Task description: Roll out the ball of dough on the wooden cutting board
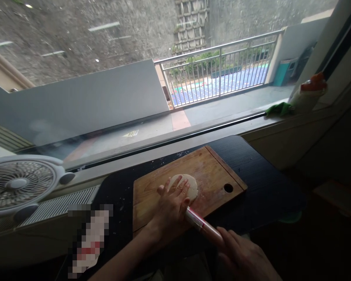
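A flat round of pale dough (194,186) lies on a wooden cutting board (213,168) with a round hole near its right corner. My left hand (174,201) rests over the left part of the dough, its fingers spread and covering some of it. In my right hand (241,251) is a wooden rolling pin (206,228) with a shiny label near its far end, slanting up and left off the board's near edge. That far end comes close to my left thumb; whether they touch, I cannot tell. My right fingers are wrapped round the near end.
The board sits on a dark table (260,187) with white specks of flour. To the left is a white fan (17,183), with a blurred-out packet (90,244) below it. A window ledge (163,146) runs behind, bearing a green cloth (279,109) and an orange-topped container (310,93).
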The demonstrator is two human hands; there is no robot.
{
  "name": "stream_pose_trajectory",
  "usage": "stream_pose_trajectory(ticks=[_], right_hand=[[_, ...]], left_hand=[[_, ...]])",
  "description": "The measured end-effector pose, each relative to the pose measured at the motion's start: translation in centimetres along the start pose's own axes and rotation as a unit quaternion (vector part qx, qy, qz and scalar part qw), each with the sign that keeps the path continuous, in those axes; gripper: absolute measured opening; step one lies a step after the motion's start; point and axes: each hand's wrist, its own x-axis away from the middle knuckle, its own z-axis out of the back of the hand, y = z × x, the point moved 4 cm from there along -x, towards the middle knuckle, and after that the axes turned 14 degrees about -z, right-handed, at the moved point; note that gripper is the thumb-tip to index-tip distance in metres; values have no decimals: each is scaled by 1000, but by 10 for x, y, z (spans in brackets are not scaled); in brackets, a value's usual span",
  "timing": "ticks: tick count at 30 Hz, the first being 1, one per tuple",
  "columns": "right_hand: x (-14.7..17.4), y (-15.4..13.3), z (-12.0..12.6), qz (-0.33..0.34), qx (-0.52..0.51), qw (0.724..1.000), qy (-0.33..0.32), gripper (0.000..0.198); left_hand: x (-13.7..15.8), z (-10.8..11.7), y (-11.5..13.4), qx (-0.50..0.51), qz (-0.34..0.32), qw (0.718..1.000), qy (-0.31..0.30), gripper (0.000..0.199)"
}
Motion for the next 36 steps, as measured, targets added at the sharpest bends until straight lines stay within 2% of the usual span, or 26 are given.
stream_pose_trajectory(ticks=[5,7,9,15,17,19,24,27,29,34,36], right_hand=[[-14,14,22,-75,31,997,16,40],[-18,16,26,-87,44,995,24,39],[-18,14,24,-84,45,995,18,40],[-10,-4,10,-29,24,999,30,38],[-11,-4,10,-31,21,999,18,36],[-14,2,13,-52,29,998,16,35],[-22,23,21,-88,65,993,46,36],[-23,24,22,-96,75,991,52,36],[-22,18,21,-90,74,992,40,36],[-15,2,21,-81,48,995,-11,37],[-16,1,23,-80,35,996,-28,36]], left_hand=[[-68,-3,-8,3,4,1000,-2,47],[-86,-4,-9,6,8,1000,-1,49],[-85,-4,-8,6,9,1000,-7,49],[-20,-1,0,-13,5,999,-32,44],[-14,-1,1,-18,9,999,-35,44],[-27,-4,0,-19,8,999,-33,44],[-92,-15,-7,-2,6,1000,-22,50],[-108,-18,-9,10,14,1000,-21,52],[-98,-16,-7,11,8,1000,-21,51],[-39,-4,4,-8,-7,1000,-28,46],[-29,-2,6,-13,-15,999,-34,45]])
